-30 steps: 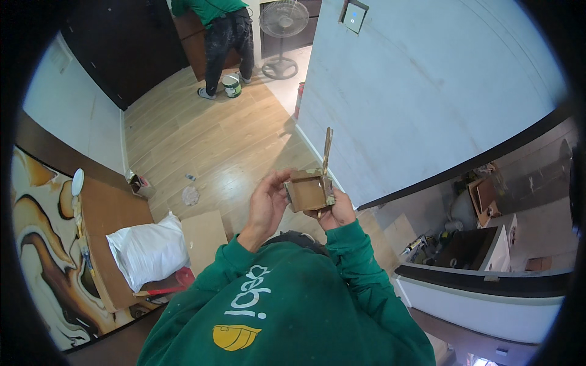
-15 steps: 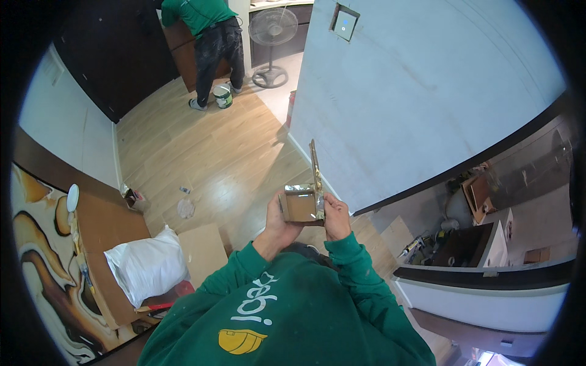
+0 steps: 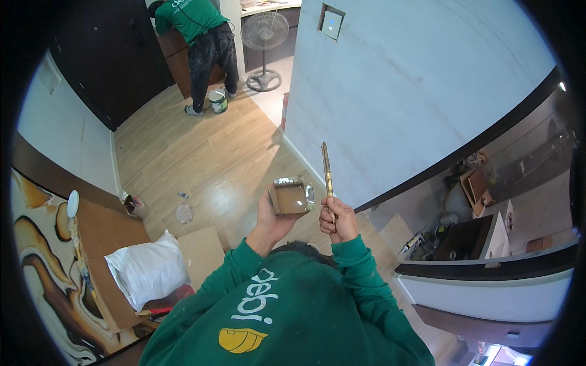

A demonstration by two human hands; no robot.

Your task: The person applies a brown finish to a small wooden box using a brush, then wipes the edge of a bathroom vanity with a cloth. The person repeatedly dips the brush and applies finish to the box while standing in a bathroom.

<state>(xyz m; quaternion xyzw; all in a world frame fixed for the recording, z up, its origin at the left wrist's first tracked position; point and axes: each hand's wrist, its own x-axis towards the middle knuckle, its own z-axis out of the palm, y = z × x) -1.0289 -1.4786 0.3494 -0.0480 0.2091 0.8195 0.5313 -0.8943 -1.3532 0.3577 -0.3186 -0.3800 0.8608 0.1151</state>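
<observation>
My left hand (image 3: 271,222) cups a small, square, open container (image 3: 292,199). Its sides look shiny and smeared, and its inside is brown. My right hand (image 3: 339,221) is closed around a long, slim, brown and gold stick-like tool (image 3: 327,171), smeared along its length. The tool points up and away from me, just right of the container and apart from it. Whether its far end is a brush or a blade, I cannot tell.
A pale wall (image 3: 390,104) with a switch opening rises at the right. A co-worker (image 3: 207,49) in green bends near a paint bucket (image 3: 218,101) and a standing fan (image 3: 264,36). At the left, a white sack (image 3: 148,268) lies by a cardboard sheet (image 3: 113,232).
The tool has moved from the container's right edge to the right, clear of it, in my right hand. The container has shifted slightly left.
</observation>
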